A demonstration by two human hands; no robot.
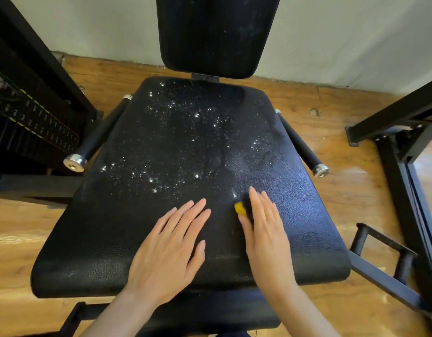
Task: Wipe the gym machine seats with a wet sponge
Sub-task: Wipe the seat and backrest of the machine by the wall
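Right hand [263,229] flat, fingers straight, pressing sponge [241,209] at lower centre; left hand [169,249] open, bracing seat [113,227]. Best swept in overlapping passes toward upper-frame droplets [176,132].

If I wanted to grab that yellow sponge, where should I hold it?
Probably from above, by its two long sides. The sponge lies flat on the seat under the right hand, whose straight fingers press its top, so only the sides are free to pinch.
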